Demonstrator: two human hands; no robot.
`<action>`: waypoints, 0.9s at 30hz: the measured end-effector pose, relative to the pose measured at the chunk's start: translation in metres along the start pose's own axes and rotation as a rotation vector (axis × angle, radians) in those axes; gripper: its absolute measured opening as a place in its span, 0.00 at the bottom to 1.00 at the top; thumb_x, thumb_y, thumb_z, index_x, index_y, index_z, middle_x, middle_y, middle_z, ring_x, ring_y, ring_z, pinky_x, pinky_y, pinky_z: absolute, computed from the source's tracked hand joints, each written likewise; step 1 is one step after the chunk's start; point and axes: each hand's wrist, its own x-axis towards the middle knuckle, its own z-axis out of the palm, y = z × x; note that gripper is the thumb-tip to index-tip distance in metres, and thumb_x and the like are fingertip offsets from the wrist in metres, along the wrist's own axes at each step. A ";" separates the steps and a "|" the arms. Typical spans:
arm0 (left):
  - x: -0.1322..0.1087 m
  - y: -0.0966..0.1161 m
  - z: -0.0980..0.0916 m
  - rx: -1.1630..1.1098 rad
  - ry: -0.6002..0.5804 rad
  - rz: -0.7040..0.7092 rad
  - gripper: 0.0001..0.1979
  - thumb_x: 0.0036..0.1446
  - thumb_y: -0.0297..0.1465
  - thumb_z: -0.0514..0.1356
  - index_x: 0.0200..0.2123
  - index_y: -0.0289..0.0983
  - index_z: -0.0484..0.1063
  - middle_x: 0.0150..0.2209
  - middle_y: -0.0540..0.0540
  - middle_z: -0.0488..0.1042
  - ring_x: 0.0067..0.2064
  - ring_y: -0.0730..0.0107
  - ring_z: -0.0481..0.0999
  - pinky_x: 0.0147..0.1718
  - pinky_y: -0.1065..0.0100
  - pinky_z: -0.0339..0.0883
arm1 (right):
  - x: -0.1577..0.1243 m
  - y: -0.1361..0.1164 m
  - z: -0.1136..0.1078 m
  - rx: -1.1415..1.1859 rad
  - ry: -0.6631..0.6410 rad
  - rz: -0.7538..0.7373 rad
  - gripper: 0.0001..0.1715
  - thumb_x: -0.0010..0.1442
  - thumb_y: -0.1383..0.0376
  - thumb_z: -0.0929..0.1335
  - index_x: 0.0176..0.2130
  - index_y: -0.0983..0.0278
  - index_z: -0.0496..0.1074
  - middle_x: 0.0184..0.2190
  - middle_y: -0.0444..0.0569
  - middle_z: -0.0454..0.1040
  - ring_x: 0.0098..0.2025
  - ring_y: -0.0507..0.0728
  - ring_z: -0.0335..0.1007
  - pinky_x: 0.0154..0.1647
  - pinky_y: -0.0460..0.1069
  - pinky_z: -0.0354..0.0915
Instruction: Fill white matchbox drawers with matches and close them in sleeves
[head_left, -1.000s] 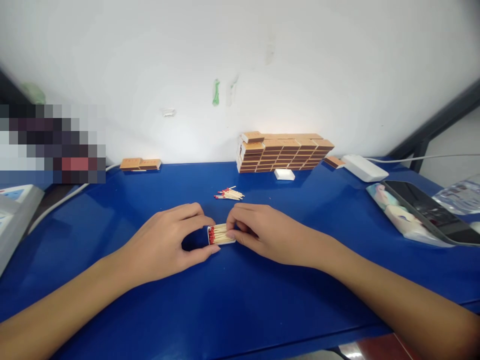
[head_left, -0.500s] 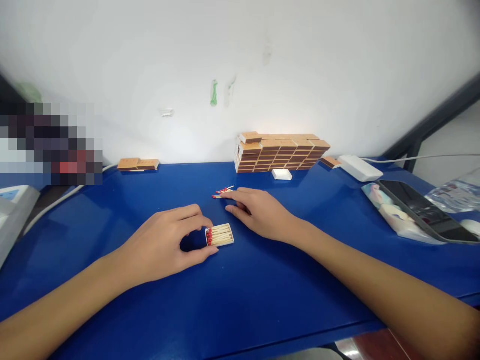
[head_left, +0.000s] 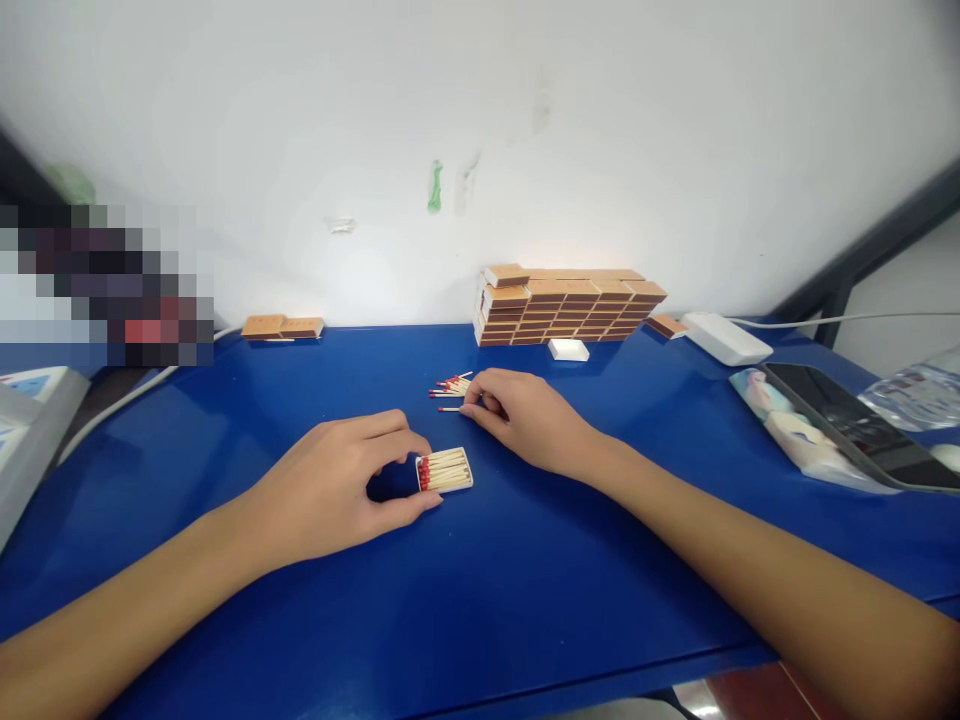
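My left hand (head_left: 358,468) grips a small white matchbox tray (head_left: 471,483) between thumb and fingers at its left end. Matches (head_left: 444,468) with red heads lie in the tray, heads toward the hand. My right hand (head_left: 517,415) is closed in a pinch on the end of a single match (head_left: 450,409), its red head pointing left. Just behind that one, a small loose pile of matches (head_left: 452,387) rests on the blue table (head_left: 420,610).
A stack of matchboxes (head_left: 570,308) stands against the wall, with a white tray (head_left: 568,350) before it. Two matchboxes (head_left: 282,327) sit at back left. On the right are a white adapter (head_left: 726,338) and a phone (head_left: 862,425); a grey-white device (head_left: 37,440) is at left.
My right hand has pinched a match and drawn it slightly toward me, away from the pile. More of the pile shows. My left hand still holds the tray.
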 end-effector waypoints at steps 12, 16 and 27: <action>-0.001 -0.002 0.001 0.009 0.008 0.014 0.12 0.68 0.41 0.66 0.49 0.42 0.80 0.38 0.51 0.76 0.31 0.72 0.73 0.30 0.67 0.66 | 0.003 0.000 0.005 0.010 0.016 -0.038 0.05 0.73 0.67 0.69 0.41 0.64 0.74 0.30 0.42 0.69 0.30 0.52 0.61 0.35 0.49 0.55; -0.001 -0.001 0.000 0.014 0.019 0.026 0.12 0.67 0.41 0.67 0.48 0.41 0.80 0.38 0.51 0.77 0.31 0.73 0.74 0.30 0.68 0.66 | 0.001 -0.002 -0.002 0.045 -0.061 -0.012 0.07 0.74 0.65 0.68 0.40 0.63 0.73 0.31 0.43 0.70 0.32 0.53 0.63 0.36 0.49 0.55; 0.002 0.003 -0.003 -0.002 0.027 0.024 0.11 0.65 0.41 0.68 0.44 0.42 0.82 0.38 0.50 0.78 0.32 0.73 0.76 0.28 0.70 0.65 | -0.024 -0.043 -0.032 0.128 -0.249 -0.048 0.07 0.75 0.63 0.67 0.43 0.62 0.74 0.34 0.44 0.74 0.33 0.53 0.66 0.35 0.49 0.56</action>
